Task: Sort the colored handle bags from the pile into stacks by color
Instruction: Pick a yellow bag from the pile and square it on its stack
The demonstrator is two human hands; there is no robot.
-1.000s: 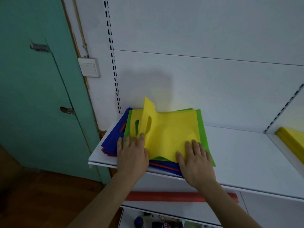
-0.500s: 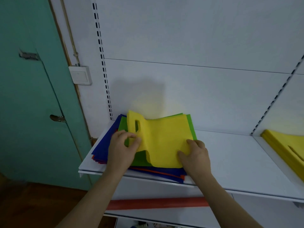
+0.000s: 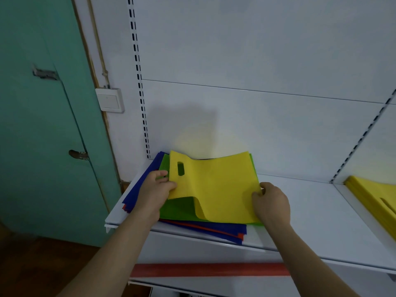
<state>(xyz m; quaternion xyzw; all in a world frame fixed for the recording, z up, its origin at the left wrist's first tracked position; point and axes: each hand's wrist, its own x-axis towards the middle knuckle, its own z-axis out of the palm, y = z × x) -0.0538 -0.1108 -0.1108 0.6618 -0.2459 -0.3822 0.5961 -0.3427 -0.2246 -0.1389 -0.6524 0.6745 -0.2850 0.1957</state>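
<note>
On top of the pile [image 3: 192, 219], at the left end of the white shelf [image 3: 321, 221]: yellow handle bag [image 3: 214, 189], thin and matte like non-woven fabric, roughly rectangular, with an oval handle slot cut near its far-left corner. Lifted off the pile along its left side, sagging in the middle, near-left corner curling under in a soft fold. Pinched at the left edge by the left hand [image 3: 155, 191], thumb on the upper face and fingers curled behind. Gripped at the right edge by the right hand [image 3: 271, 203], fingers bent around the margin.

Directly beneath: green bag [image 3: 182, 209], same flat matte sheet, lying level and showing along the left, near and far-right margins. Under that: blue bags [image 3: 214, 229] fanned out unevenly, with thin orange-red edges [image 3: 240, 235] between the layers at the near corners.

Far right, on the next shelf section past the divider lip: yellow stack [image 3: 372, 202], several sheets thick with squared edges, a handle slot visible on its top sheet, cropped by the frame edge.

Behind: smooth white back panels with black-slotted metal uprights [image 3: 140, 82]. Below the shelf front: orange-red strip [image 3: 209, 269] running along the lower shelf. Left of the shelving: white wall switch [image 3: 109, 100], then a teal painted door [image 3: 42, 125] with a metal latch and hinge, over dark wooden flooring [image 3: 42, 266].
</note>
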